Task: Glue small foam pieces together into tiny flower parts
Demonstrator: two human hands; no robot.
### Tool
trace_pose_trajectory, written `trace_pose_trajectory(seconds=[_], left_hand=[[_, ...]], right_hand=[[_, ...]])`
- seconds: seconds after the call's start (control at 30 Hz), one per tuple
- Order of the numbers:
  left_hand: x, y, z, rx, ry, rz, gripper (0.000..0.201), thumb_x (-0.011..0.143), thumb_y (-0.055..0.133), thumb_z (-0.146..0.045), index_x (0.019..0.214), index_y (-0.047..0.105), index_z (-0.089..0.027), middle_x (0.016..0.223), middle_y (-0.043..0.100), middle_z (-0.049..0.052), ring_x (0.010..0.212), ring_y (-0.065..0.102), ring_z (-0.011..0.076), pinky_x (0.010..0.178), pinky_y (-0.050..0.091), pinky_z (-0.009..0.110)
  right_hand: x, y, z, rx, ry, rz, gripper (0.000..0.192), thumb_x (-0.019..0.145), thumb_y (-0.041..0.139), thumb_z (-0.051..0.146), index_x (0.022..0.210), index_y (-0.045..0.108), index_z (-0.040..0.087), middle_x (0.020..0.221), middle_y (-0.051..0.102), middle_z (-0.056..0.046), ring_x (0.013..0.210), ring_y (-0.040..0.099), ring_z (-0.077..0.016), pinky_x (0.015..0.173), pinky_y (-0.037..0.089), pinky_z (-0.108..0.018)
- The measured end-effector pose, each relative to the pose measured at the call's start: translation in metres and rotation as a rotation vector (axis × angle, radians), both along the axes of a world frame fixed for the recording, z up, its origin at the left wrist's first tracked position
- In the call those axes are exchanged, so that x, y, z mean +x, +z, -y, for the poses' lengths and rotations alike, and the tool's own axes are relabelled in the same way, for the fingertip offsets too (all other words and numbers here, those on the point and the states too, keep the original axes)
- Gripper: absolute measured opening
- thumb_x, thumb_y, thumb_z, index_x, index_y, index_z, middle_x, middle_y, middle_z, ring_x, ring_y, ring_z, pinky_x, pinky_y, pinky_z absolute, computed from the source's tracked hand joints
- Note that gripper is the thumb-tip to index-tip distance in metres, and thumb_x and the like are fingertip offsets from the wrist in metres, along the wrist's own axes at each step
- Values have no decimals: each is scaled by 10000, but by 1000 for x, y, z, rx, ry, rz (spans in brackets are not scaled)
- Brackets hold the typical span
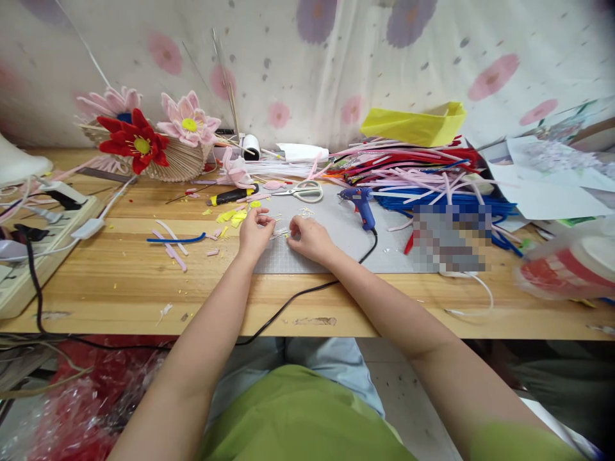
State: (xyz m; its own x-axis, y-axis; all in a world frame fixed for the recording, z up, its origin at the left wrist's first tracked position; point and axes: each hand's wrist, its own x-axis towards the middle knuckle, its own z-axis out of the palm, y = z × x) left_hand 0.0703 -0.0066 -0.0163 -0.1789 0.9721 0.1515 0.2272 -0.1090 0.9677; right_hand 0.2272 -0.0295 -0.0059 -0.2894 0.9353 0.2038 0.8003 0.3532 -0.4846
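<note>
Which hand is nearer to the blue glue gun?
Right. The right hand lies just left of the glue gun on the grey mat; the left hand is farther left, beyond it.

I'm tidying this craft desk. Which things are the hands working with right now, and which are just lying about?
In use:
left hand
right hand
small pale piece pinched between them
grey cutting mat

Lying about:
glue gun
scissors
pipe cleaner pile
finished flowers
power strip
</note>
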Motion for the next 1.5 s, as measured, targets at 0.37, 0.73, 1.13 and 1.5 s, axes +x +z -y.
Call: trace_pose_trajectory(seconds=[0.37, 0.73, 1.13, 1.5], left_hand=[[0, 1, -1, 49, 111, 69, 152, 708, 564, -126, 833, 588, -209, 628, 550, -38, 554, 469, 111, 578, 334, 234], [12, 3, 12, -80, -128, -16, 265, 673, 686, -316, 905, 656, -192, 550, 622, -2, 492, 502, 127, 532, 343, 242], [25, 9, 15, -203, -148, 420, 343, 494, 812, -371, 734, 697, -154, 651, 608, 7, 518, 415, 55, 424, 265, 187], [15, 20, 13, -210, -112, 499, 296, 567, 768, -349, 757, 642, -161, 847, 675, 37, 589, 513, 60, 426, 315, 148]], right_hand=[[9, -8, -10, -142, -9, -367, 190, 690, 579, 170, 783, 422, 223, 728, 615, 10, 673, 551, -148, 669, 396, -297], [20, -3, -19, -360, -84, -1099, 499, 492, 764, 417, 721, 364, 226, 700, 596, 44, 642, 525, -99, 624, 396, -253], [1, -11, -21, -253, 9, -1018, 427, 578, 722, 399, 711, 351, 232, 718, 585, 38, 702, 568, -120, 732, 448, -293], [-1, -10, -4, -18, 35, -214, 234, 702, 620, 217, 883, 472, 220, 892, 638, -26, 815, 548, -179, 730, 392, -315]])
